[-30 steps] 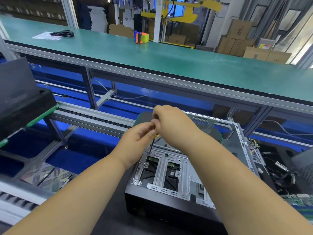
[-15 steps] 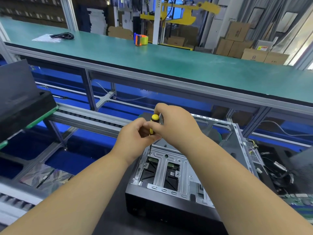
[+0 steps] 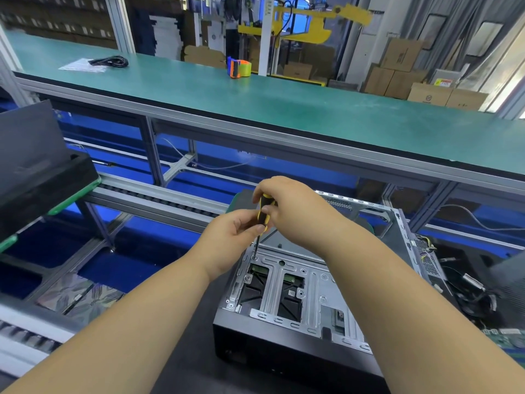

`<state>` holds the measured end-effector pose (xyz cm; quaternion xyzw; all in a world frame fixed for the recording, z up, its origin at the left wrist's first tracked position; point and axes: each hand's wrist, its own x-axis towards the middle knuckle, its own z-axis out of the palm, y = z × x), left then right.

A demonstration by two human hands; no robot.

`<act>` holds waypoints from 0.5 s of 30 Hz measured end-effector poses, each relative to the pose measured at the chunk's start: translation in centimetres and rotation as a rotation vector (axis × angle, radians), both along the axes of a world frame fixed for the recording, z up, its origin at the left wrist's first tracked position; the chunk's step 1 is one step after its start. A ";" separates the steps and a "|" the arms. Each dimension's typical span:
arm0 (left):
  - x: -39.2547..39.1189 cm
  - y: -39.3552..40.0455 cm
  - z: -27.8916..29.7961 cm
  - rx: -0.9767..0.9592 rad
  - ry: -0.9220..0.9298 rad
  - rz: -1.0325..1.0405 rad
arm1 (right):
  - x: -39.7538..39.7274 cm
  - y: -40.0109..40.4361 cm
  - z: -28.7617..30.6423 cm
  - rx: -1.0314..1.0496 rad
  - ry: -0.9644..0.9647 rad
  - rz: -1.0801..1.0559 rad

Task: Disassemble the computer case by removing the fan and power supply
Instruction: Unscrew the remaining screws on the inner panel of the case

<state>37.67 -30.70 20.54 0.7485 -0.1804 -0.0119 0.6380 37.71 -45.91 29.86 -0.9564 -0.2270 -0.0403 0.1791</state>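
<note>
An open computer case (image 3: pixel 306 294) lies on its side in front of me, its silver drive bracket facing up and a black front panel toward me. A yellow-and-black screwdriver (image 3: pixel 263 213) stands nearly upright, its tip on a screw at the bracket's far left corner. My right hand (image 3: pixel 295 206) grips the top of the handle. My left hand (image 3: pixel 233 237) pinches the lower handle with thumb and fingers. The fan and power supply are not plainly visible; my forearms hide part of the case's inside.
Loose cables and a circuit board (image 3: pixel 483 302) lie to the right of the case. A black tray stack (image 3: pixel 37 177) sits at the left on a roller conveyor (image 3: pixel 159 200). Behind runs a green bench (image 3: pixel 284 109) with a tape dispenser (image 3: pixel 238 68) and a bagged cable (image 3: pixel 108 62).
My right hand has shifted up the screwdriver so more of the handle shows. The left hand has turned and now pinches the lower handle. The tip stays on the same screw.
</note>
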 end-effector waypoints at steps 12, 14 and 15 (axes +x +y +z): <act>-0.1 -1.1 -0.3 0.018 -0.007 0.183 | -0.8 0.4 -0.8 -0.045 -0.197 -0.134; -0.3 -1.5 -0.2 0.038 -0.033 0.202 | -0.6 0.7 -0.9 -0.037 -0.183 -0.125; -0.3 -1.6 -0.1 0.051 -0.042 0.222 | -0.5 0.9 -1.0 -0.015 -0.167 -0.117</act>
